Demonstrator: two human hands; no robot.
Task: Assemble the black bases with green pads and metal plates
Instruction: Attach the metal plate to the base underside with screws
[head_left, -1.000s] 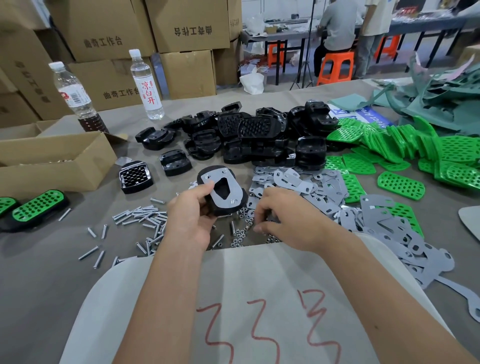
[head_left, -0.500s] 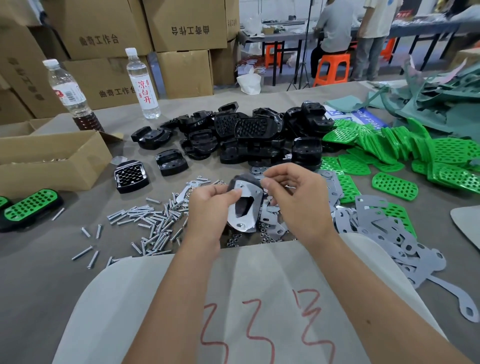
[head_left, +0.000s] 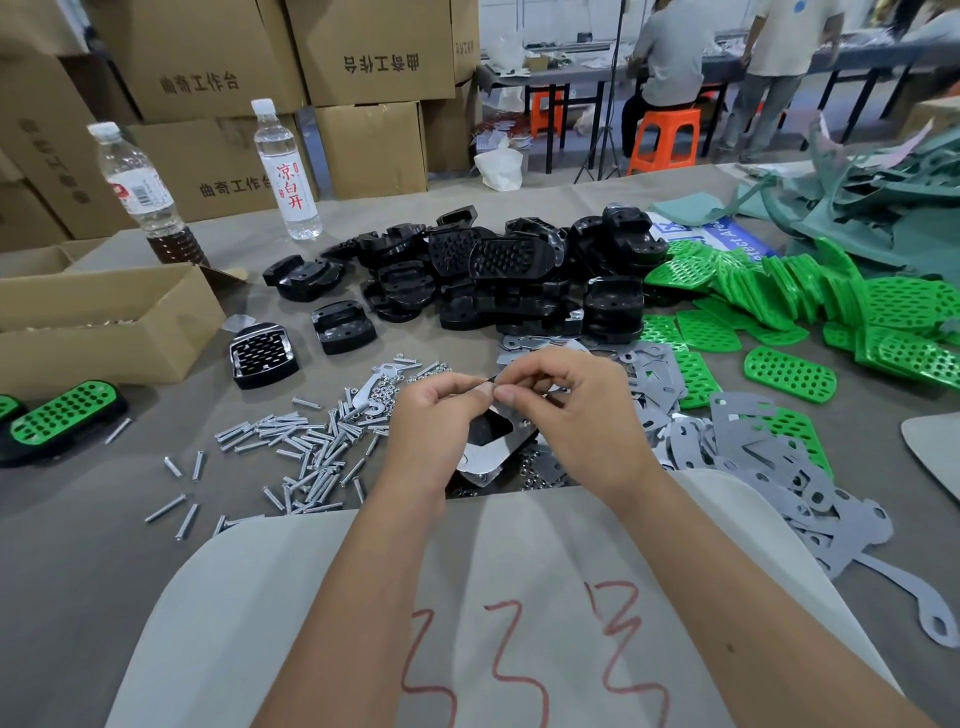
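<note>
Head view: hands meeting above table edge
Left hand (head_left: 434, 423): gripping black base (head_left: 488, 428) with metal plate (head_left: 485, 457) on it
Right hand (head_left: 563, 410): fingertips pinched at base's top edge, possibly on tiny nut, unclear
Screws (head_left: 291, 447): scattered left of hands
Green pads (head_left: 789, 371): right side

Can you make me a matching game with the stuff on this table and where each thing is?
Things:
1. silver metal bolts
2. bright green perforated plastic pads
3. open brown cardboard box
4. black plastic base with metal plate

Places:
A. held in both hands
B. far left of table
C. scattered left of the hands
D. right side of table

Pairs: 1-C, 2-D, 3-B, 4-A
</note>
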